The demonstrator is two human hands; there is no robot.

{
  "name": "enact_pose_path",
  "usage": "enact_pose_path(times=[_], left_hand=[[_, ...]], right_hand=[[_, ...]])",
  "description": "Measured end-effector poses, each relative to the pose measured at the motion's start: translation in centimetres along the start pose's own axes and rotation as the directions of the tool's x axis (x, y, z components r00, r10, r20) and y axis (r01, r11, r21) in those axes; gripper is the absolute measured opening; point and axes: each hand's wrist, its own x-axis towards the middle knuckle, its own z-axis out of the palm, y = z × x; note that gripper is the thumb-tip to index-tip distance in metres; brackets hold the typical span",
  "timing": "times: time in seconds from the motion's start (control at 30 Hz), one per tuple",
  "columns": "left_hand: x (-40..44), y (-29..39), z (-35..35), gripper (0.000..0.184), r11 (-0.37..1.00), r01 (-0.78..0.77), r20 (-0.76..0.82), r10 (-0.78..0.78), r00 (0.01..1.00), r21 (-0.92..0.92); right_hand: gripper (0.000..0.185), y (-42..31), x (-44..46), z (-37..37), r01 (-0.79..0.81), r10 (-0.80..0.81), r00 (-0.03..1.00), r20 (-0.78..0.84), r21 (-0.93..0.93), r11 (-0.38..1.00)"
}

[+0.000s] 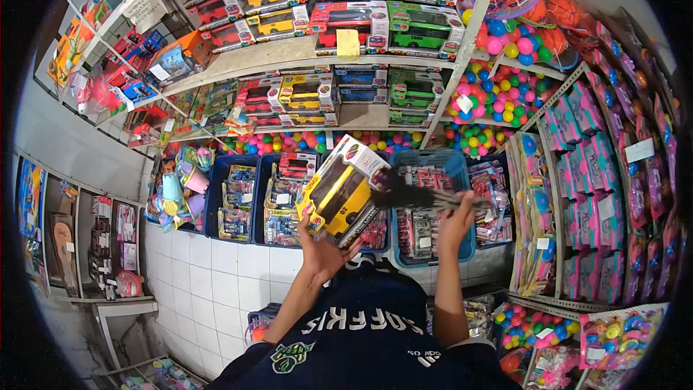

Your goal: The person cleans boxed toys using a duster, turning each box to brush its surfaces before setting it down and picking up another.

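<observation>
A boxed yellow toy bus is held tilted in front of my chest. My left hand grips it from below, thumb on the left side and fingers under the lower edge. My right hand is closed around the handle of a dark feather duster. The duster's blurred feathers are against the right side of the box, covering part of it. Below the duster stands a light blue basket of packaged toys.
Ahead, shelves carry several boxed toy vehicles in red, yellow, blue and green. Dark blue baskets of packaged toys line the floor. Colourful plastic balls fill the back right; packaged toys line the right side. White tiles cover the floor.
</observation>
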Motion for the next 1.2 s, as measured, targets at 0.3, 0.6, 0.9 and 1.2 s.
enact_pose_path(times=[0.3, 0.6, 0.9, 1.2], left_hand=[[0.2, -0.7, -0.5, 0.102, 1.000, 0.014, 0.029, -0.014, 0.999, -0.001], [0.2, 0.1, -0.4, 0.089, 0.990, -0.126, -0.089, 0.132, 0.987, 0.071], [-1.1, -0.7, -3.0, 0.093, 0.966, -0.241, -0.082, 0.248, 0.965, 0.090], [-0.6, 0.5, -6.4, 0.079, 0.959, -0.250, -0.120, 0.266, 0.956, 0.134]], right_hand=[[0.044, -0.7, 1.4, 0.6, 0.034, -0.034, 0.999, -0.005, 0.175, 0.984], [0.037, -0.7, -3.2, 4.3, 0.075, -0.012, 0.941, 0.338, -0.175, 0.982], [0.028, 2.0, -7.8, 5.1, -0.039, 0.047, 0.901, 0.431, -0.029, 0.999], [0.046, 2.3, -8.2, 8.2, -0.032, 0.054, 0.978, -0.204, 0.112, 0.993]])
